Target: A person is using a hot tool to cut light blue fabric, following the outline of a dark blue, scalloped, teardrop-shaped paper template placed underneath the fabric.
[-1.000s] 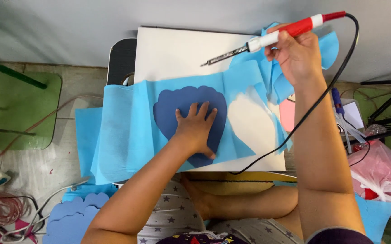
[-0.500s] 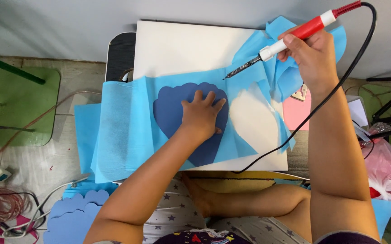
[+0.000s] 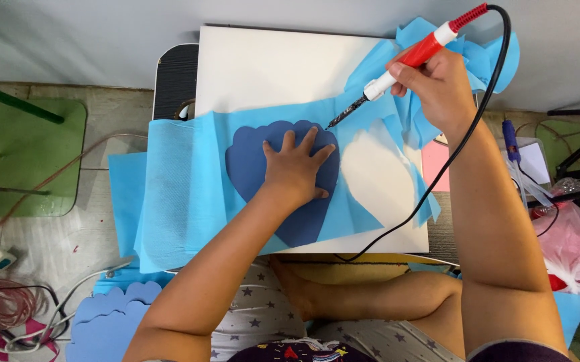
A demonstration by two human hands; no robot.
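The right hand [image 3: 437, 87] has lowered the cutter tip [image 3: 333, 123] to the template's edge.

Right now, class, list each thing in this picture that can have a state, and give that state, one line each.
left hand: flat, pressing the dark blue template
right hand: gripping the red and white cutting tool
cutting tool: tilted, tip at the template's edge
light blue fabric: spread over the white board, partly cut
black cord: attached, trailing across the board

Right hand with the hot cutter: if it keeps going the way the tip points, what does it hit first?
The right hand aims the red-handled cutter down-left. Its tip sits next to the scalloped edge of the dark blue template, so it would likely meet that edge and the light blue fabric first, then the left hand. Height above the fabric is unclear.
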